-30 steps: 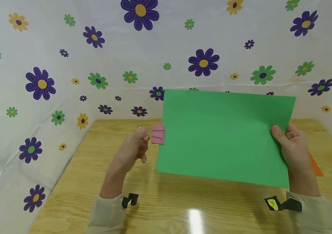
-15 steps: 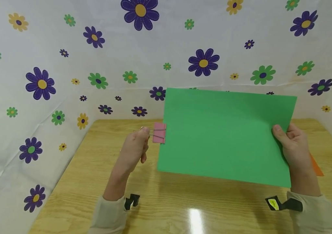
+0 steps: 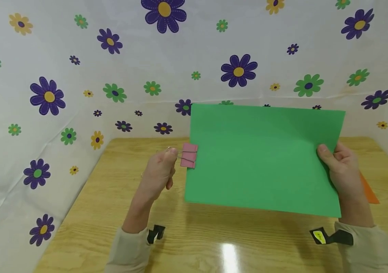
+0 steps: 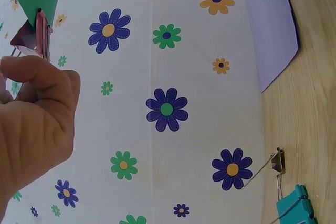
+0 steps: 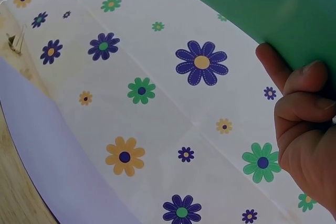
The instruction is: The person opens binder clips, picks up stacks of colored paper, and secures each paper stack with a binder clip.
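A green sheet of paper or card (image 3: 262,159) is held up over the table in the head view. My left hand (image 3: 156,170) pinches the wire handles of a pink binder clip (image 3: 189,155), between thumb and fingers. The clip overlaps the sheet's left edge, and in the left wrist view the pink clip (image 4: 35,40) sits at the green sheet's corner-like end. At the opposite edge my right hand (image 3: 346,172) grips the sheet, thumb on the near face and fingers behind. The right wrist view shows those fingers (image 5: 302,77) against the green sheet (image 5: 283,9).
Part of an orange sheet (image 3: 369,189) shows behind my right wrist. A lavender sheet (image 4: 270,24) lies on the wooden table (image 3: 112,212). Near it are a gold-coloured binder clip (image 4: 277,162) and a teal binder clip (image 4: 296,207). A flowered cloth (image 3: 194,45) hangs behind.
My left hand has moved slightly right, and the pink binder clip has gone from beside the sheet's left edge to overlapping it. The right hand has stayed almost still.
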Demonstrator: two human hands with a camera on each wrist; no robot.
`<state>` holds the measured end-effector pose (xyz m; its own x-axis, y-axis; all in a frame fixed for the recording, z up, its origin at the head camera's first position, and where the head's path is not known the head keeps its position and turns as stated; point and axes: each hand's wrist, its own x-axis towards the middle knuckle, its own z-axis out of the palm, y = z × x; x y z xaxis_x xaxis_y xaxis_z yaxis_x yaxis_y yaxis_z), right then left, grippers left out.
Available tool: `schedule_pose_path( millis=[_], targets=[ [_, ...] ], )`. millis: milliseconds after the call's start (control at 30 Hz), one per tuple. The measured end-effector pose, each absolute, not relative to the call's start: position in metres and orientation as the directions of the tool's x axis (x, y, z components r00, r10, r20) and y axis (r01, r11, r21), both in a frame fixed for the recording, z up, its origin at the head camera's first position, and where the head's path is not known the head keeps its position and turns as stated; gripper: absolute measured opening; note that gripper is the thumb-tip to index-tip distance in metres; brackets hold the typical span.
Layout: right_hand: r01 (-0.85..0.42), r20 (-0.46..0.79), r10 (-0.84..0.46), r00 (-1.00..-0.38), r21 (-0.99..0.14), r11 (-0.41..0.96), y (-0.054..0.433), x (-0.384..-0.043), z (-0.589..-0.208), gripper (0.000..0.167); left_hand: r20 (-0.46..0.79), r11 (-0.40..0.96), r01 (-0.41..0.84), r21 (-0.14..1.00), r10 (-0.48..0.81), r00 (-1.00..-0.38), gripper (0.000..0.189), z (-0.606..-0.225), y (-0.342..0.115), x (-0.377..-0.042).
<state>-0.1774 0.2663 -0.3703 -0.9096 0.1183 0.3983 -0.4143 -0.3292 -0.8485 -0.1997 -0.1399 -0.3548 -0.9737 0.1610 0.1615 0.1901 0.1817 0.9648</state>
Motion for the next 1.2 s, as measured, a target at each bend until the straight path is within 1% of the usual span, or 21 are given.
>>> schedule_pose_path(
  millis=[367,767,1200],
  targets=[
    [-0.407,0.389,0.121,-0.913,-0.85,-0.335,0.2662,-0.1775,-0.3713,0.029,0.172,0.139,0.19,0.972,0.132,-0.976,0.049,-0.358,-0.1396,-0.2011],
    [-0.395,0.373,0.131,-0.919,-0.864,-0.313,0.264,-0.1764,-0.3703,0.028,0.171,0.08,0.18,0.98,0.113,-0.979,0.045,-0.358,-0.1351,-0.1991],
    [-0.399,0.38,0.122,-0.917,-0.862,-0.312,0.2627,-0.1762,-0.3705,0.029,0.184,0.086,0.196,0.977,0.138,-0.973,0.046,-0.3619,-0.1308,-0.2004]
  ],
)
